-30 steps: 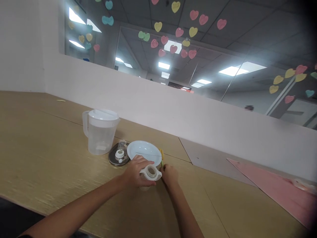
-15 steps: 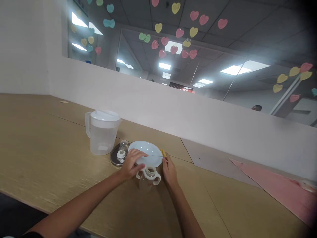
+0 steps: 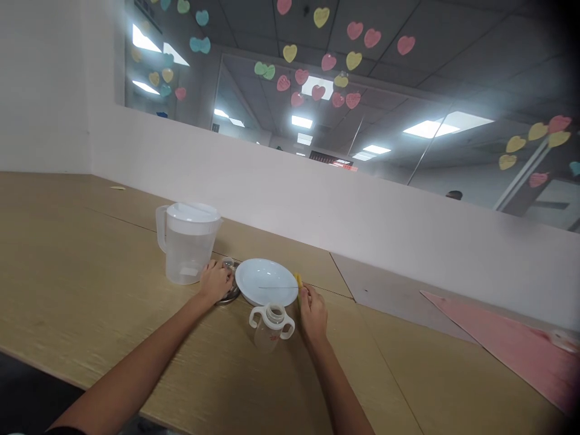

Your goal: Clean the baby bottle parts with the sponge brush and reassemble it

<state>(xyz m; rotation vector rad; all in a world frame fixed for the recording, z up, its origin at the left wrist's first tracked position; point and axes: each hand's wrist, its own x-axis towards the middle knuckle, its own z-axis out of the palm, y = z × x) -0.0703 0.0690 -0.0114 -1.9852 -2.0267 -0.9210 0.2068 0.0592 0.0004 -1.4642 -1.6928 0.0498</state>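
My left hand (image 3: 215, 281) reaches over the round metal tray (image 3: 232, 296), its fingers bent down and covering most of what lies there. Part of a clear cap (image 3: 228, 262) shows past the fingers; whatever they grip is hidden. In my right hand (image 3: 313, 311) is a thin wire-like tool with a yellow end (image 3: 298, 280), the fingers closed round it. Its thin shaft points left across the white bowl (image 3: 267, 266). In front of the bowl stands a clear baby bottle (image 3: 267, 337), upright and uncapped, with two white handles.
A lidded clear plastic pitcher (image 3: 188, 251) stands left of the tray. Behind the wooden table (image 3: 113, 284) runs a white wall (image 3: 272, 193) below a window. A pink sheet (image 3: 507, 338) lies at the right.
My left hand has moved left from the thin tool's tip above the bowl to the metal tray. My right hand stays beside the bowl, still holding the tool.
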